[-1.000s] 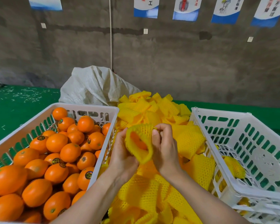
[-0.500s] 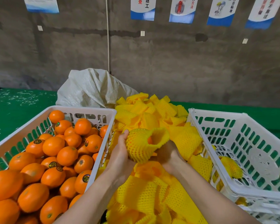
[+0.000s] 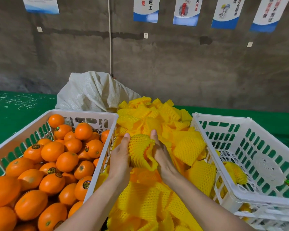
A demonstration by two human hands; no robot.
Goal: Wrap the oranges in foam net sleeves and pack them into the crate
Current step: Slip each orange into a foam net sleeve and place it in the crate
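Head view: sleeved orange (image 3: 140, 148) between both hands

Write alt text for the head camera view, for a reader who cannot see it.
A left hand and a right hand hold an orange in a yellow foam net sleeve above a pile of loose yellow sleeves. A white slotted plastic crate full of bare oranges stands on the left; a similar crate on the right holds a sleeved orange.
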